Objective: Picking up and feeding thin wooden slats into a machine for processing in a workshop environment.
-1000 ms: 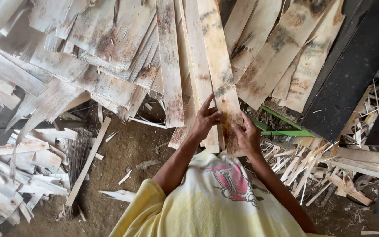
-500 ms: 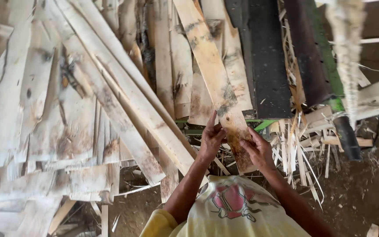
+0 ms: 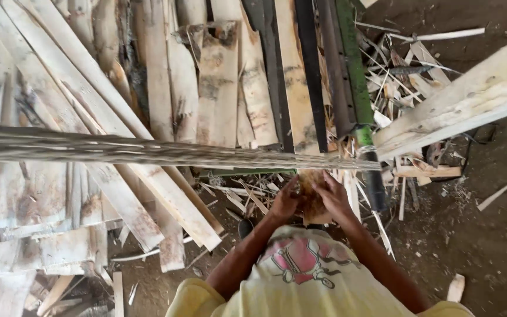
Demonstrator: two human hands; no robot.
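My left hand (image 3: 283,202) and my right hand (image 3: 333,196) both clasp the near end of a long pale wooden plank (image 3: 296,94). The plank runs away from me, up the middle of the view, over a stack of other boards. Its near end sits just in front of my yellow shirt (image 3: 318,276), mostly hidden by my fingers. A blurred, streaked grey strip (image 3: 148,151) crosses the view horizontally just above my hands and covers part of the plank.
Pale rough slats (image 3: 89,117) lie piled at the left. Dark boards (image 3: 309,70) and a green pole (image 3: 353,88) lie right of the plank. A thick timber beam (image 3: 470,97) slants across the upper right. Splinters and offcuts (image 3: 406,88) litter the dirt floor (image 3: 482,235).
The view has swung, so the plank now runs nearly straight away from me. Both hands stay on its near end. The blurred grey strip has come across the view.
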